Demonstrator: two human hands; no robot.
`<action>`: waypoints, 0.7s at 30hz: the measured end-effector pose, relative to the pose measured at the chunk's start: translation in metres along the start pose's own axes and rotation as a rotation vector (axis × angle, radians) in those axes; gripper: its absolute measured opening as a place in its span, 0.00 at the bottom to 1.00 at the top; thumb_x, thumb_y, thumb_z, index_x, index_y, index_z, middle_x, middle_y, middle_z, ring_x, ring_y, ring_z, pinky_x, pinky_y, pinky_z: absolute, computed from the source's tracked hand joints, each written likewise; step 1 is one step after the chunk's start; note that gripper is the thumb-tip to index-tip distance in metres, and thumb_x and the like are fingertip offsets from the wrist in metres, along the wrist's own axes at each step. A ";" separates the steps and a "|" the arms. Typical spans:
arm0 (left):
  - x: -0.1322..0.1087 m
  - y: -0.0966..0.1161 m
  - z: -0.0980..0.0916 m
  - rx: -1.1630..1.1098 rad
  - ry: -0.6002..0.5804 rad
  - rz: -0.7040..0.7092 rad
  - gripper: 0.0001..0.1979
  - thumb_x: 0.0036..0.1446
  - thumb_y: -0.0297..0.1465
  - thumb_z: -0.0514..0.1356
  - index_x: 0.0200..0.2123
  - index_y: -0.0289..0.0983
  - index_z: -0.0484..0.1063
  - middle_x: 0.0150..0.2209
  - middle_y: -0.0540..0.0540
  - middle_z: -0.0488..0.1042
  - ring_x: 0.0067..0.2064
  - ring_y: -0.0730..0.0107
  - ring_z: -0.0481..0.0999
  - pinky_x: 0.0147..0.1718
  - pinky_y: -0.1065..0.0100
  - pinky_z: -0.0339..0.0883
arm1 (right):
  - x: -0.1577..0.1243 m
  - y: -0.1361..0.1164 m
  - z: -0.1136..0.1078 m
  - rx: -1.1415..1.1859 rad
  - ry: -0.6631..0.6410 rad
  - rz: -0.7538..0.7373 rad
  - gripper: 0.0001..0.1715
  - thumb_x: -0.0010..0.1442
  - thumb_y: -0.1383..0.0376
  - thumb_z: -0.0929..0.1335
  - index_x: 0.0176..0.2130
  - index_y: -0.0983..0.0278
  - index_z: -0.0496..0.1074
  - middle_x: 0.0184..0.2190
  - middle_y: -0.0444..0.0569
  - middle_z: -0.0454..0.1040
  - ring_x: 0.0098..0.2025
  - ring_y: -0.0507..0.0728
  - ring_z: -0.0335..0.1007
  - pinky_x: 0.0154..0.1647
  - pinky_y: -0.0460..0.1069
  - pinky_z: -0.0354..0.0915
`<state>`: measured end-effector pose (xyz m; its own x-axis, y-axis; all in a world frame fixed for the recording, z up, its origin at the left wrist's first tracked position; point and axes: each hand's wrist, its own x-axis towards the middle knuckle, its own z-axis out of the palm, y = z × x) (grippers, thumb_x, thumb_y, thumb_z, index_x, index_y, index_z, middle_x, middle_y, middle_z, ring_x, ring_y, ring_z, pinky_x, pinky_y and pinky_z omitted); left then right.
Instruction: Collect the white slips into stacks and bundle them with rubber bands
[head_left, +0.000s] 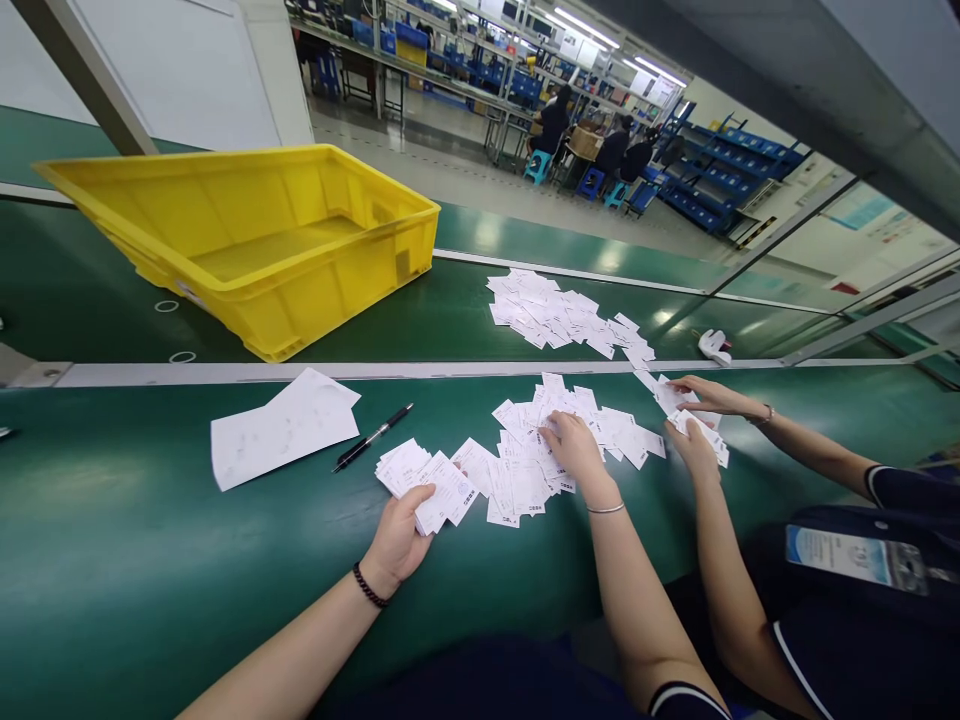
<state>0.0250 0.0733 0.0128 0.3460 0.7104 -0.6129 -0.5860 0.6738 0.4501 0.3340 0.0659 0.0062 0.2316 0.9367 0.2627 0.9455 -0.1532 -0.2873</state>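
Observation:
My left hand (403, 535) is closed around a fanned stack of small white printed cards (442, 487), its thumb lying across the top. Loose white cards (525, 470) form a spread-out pile to the right of that stack. Over this pile is my right hand (576, 446), fingers bent and a little apart, their tips touching the cards; no card shows lifted in it. A black pen (373, 437) and white paper sheets (285, 425) lie on the green table (187, 580) left of the stack.
Beside me on the right, a co-worker's hands (696, 440) hold similar cards. Another card heap (559, 310) lies beyond the pale metal strip (450, 371). A yellow bin (322, 290) stands at the back left. A small white object (715, 346) sits at the back right.

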 end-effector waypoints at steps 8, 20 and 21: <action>0.001 -0.005 -0.002 0.015 -0.022 -0.007 0.26 0.53 0.19 0.57 0.57 0.31 0.68 0.49 0.35 0.77 0.54 0.48 0.75 0.53 0.51 0.70 | -0.036 -0.089 0.015 0.160 0.346 -0.149 0.16 0.68 0.62 0.60 0.38 0.59 0.75 0.37 0.51 0.81 0.42 0.60 0.78 0.48 0.59 0.71; 0.000 0.000 -0.003 0.061 -0.086 0.083 0.15 0.52 0.25 0.65 0.45 0.37 0.73 0.43 0.41 0.78 0.49 0.52 0.77 0.45 0.50 0.75 | -0.034 -0.097 0.002 0.287 0.066 -0.047 0.18 0.65 0.57 0.62 0.47 0.62 0.73 0.45 0.55 0.78 0.47 0.61 0.75 0.47 0.57 0.73; -0.002 0.001 -0.002 0.078 -0.102 0.069 0.16 0.51 0.24 0.65 0.44 0.36 0.73 0.42 0.42 0.78 0.47 0.53 0.78 0.42 0.52 0.76 | -0.027 -0.075 -0.006 0.164 0.072 0.113 0.21 0.64 0.56 0.62 0.50 0.64 0.72 0.47 0.58 0.76 0.50 0.64 0.73 0.49 0.60 0.71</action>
<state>0.0223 0.0726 0.0132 0.3818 0.7695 -0.5118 -0.5532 0.6340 0.5405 0.2579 0.0502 0.0258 0.3555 0.8905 0.2839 0.8641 -0.1974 -0.4630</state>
